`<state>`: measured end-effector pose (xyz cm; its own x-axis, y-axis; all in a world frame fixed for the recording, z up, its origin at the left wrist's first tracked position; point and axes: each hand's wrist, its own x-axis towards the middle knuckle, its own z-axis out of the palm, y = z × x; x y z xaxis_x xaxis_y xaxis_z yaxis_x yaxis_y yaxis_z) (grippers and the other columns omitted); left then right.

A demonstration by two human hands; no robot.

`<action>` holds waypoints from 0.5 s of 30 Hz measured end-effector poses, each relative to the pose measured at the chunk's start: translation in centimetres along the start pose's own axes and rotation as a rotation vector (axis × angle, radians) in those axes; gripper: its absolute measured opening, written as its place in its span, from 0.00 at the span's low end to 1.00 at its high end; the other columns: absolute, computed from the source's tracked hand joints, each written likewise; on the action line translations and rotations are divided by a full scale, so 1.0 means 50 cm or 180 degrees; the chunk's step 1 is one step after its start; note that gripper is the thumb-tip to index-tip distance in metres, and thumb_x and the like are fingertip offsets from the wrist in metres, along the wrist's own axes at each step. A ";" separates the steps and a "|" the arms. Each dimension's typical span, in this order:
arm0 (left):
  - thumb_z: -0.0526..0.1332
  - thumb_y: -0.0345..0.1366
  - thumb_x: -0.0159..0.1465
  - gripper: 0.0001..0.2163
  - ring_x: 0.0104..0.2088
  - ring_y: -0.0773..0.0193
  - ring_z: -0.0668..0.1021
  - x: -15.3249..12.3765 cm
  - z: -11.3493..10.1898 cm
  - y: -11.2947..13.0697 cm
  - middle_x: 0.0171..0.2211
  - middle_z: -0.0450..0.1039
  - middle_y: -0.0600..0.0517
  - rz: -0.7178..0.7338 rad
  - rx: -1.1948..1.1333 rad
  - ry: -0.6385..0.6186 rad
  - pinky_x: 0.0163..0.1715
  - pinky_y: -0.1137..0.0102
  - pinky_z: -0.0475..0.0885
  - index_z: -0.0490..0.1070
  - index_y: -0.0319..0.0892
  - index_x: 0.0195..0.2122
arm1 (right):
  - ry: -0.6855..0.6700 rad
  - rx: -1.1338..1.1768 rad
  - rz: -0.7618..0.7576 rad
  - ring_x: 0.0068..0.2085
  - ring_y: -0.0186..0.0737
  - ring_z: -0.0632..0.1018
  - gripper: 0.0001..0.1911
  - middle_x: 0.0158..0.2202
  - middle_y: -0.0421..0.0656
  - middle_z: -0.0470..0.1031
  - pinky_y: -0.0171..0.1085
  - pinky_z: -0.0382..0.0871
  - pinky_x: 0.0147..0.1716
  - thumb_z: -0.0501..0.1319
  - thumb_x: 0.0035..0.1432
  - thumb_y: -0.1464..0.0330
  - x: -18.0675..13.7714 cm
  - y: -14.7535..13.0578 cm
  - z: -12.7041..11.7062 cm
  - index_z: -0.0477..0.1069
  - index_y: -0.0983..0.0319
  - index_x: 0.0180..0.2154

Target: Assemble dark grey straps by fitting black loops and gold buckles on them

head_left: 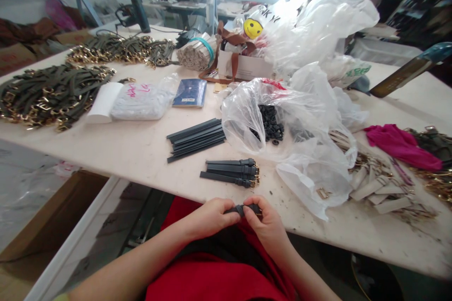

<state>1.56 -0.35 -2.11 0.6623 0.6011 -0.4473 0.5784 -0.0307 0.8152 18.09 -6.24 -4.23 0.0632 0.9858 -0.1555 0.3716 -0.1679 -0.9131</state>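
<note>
Both my hands hold one short dark strap (240, 209) with a loop around it, just off the table's front edge. My left hand (215, 216) pinches its left part, while my right hand (263, 218) grips the right end, where a bit of gold metal shows. Just beyond lie several finished-looking dark straps (229, 173) with gold buckles at their right ends. Behind these is a stack of plain dark strips (196, 138). An open clear bag of small black loops (271, 124) sits to the right of the strips.
Heaps of olive straps with gold hardware (52, 94) cover the table's left side. A blue booklet (189, 93) and a white wrapped packet (141, 101) lie mid-table. Beige straps (384, 186) and a magenta cloth (402, 146) are at right. A cardboard box (52, 216) stands below left.
</note>
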 end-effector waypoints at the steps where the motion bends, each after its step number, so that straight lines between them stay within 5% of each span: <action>1: 0.52 0.41 0.58 0.12 0.25 0.68 0.67 -0.001 -0.001 -0.001 0.22 0.65 0.56 -0.0013 0.0024 -0.0013 0.22 0.76 0.57 0.69 0.38 0.27 | -0.0057 -0.0121 -0.0067 0.28 0.37 0.72 0.07 0.28 0.40 0.71 0.35 0.67 0.29 0.54 0.55 0.65 0.000 -0.001 -0.001 0.65 0.61 0.33; 7: 0.48 0.41 0.61 0.14 0.22 0.69 0.67 -0.018 -0.017 0.009 0.20 0.64 0.57 0.0002 0.0058 -0.0357 0.22 0.75 0.57 0.67 0.40 0.25 | -0.0363 -0.0629 -0.0440 0.29 0.37 0.73 0.06 0.28 0.41 0.72 0.35 0.66 0.30 0.53 0.55 0.69 0.001 -0.011 -0.013 0.67 0.61 0.32; 15: 0.48 0.42 0.61 0.16 0.20 0.70 0.64 -0.031 -0.007 0.018 0.19 0.62 0.57 -0.0156 0.0051 -0.0323 0.21 0.76 0.57 0.67 0.40 0.24 | -0.0623 -0.0750 -0.0755 0.31 0.36 0.73 0.06 0.29 0.40 0.73 0.34 0.66 0.31 0.54 0.53 0.74 -0.013 -0.023 -0.019 0.68 0.61 0.31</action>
<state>0.90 -1.04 -0.54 0.6774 0.5184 -0.5220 0.6182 -0.0165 0.7858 18.50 -6.68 -2.70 -0.2197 0.9747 -0.0403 0.5589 0.0919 -0.8241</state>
